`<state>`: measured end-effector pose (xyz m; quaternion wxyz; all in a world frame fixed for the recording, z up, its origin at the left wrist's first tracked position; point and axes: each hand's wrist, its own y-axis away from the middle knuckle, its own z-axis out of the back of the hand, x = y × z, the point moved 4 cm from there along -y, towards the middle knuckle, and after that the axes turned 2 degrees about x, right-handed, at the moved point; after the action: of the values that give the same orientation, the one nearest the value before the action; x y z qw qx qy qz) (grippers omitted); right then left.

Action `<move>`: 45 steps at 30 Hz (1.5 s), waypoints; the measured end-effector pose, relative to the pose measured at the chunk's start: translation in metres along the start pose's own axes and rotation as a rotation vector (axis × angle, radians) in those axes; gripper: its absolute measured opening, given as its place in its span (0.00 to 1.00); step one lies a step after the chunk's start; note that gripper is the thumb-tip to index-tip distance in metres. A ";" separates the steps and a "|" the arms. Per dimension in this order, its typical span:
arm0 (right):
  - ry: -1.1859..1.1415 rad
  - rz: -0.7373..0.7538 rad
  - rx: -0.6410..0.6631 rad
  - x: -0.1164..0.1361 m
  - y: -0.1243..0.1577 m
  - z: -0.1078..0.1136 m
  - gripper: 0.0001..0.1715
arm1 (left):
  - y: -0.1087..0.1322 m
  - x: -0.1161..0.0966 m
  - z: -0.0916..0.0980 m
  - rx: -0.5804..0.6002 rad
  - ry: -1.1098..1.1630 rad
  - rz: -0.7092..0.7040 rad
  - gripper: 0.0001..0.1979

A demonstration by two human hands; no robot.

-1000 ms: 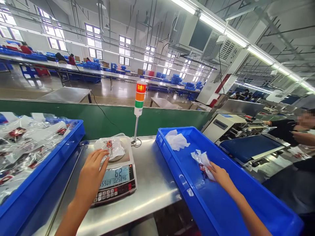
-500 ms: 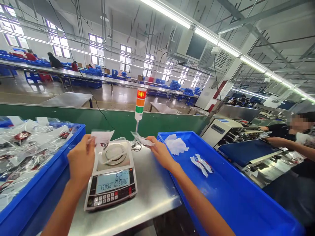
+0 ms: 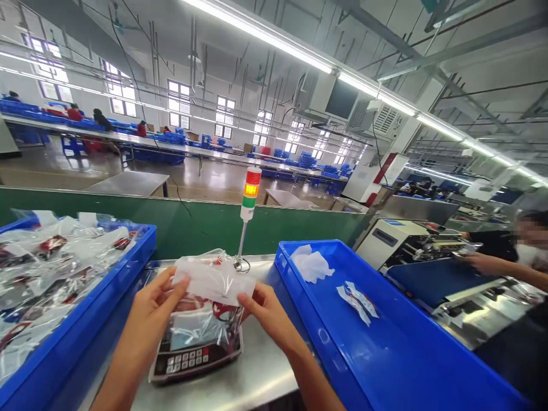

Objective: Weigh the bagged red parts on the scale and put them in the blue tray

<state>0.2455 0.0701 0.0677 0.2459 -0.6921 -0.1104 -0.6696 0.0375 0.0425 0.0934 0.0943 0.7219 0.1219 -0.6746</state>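
Between my two hands a clear plastic bag (image 3: 214, 281) with a white top strip and red pieces inside is stretched out above the scale. My left hand (image 3: 156, 305) pinches its left end between thumb and fingers. At the right end, my right hand (image 3: 265, 311) is closed on the same strip. The digital scale (image 3: 188, 365) sits below on the metal table; the bag covers its pan and most of its display, while the keypad shows. A signal light (image 3: 251, 191) behind it glows yellow in the middle.
At left a blue bin (image 3: 141, 251) is heaped with similar bags (image 3: 64, 268). At right a larger blue bin (image 3: 385, 354) holds crumpled white plastic (image 3: 312, 264) and a small printed packet (image 3: 357, 302). Beyond it, a person's hand (image 3: 483, 264) is over a belt machine (image 3: 432, 279).
My hands have come together, and the bag is now spread between them over the scale, hiding the display reading. The signal light has switched from red to yellow. My view has shifted slightly.
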 end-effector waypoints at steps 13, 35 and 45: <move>-0.140 -0.211 -0.210 0.004 0.065 0.020 0.30 | 0.003 0.007 -0.051 0.156 0.012 -0.042 0.35; -0.149 -0.043 -0.597 0.019 0.076 0.016 0.25 | 0.076 0.016 -0.085 0.251 0.213 0.164 0.21; -0.147 -0.029 -0.635 0.028 0.074 0.009 0.24 | 0.082 0.010 -0.088 0.219 0.235 0.193 0.20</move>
<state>0.2914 0.0068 0.0810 -0.0007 -0.7791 0.0765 -0.6222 0.1467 -0.0087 0.0871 0.0646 0.8101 -0.0119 -0.5826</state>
